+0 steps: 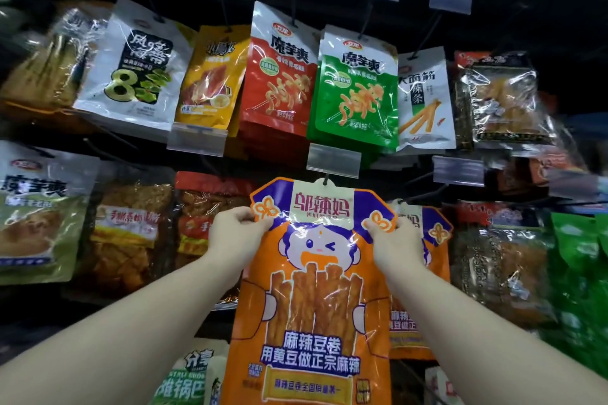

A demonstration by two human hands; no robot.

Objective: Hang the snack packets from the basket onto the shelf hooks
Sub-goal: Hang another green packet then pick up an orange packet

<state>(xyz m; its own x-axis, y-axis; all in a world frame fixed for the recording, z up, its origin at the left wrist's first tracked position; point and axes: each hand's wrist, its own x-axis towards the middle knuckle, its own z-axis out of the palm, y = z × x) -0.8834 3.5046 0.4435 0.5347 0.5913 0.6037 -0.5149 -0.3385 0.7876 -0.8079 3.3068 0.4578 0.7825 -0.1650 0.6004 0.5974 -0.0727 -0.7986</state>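
A large orange snack packet [316, 289] with a cartoon face and purple top corners hangs in the middle of the view. Its hang hole sits at a shelf hook [325, 180] just below a clear price tag holder [333, 159]. My left hand [235, 233] pinches the packet's upper left corner. My right hand [394, 242] pinches its upper right corner. A second orange packet of the same kind [434, 240] hangs behind it to the right. The basket is out of view.
An upper row of hooks carries a white packet [135, 69], a yellow one [210, 76], a red one [279, 72], a green one [357, 89] and another white one [424, 99]. Clear-wrapped snacks hang left and right of the orange packet.
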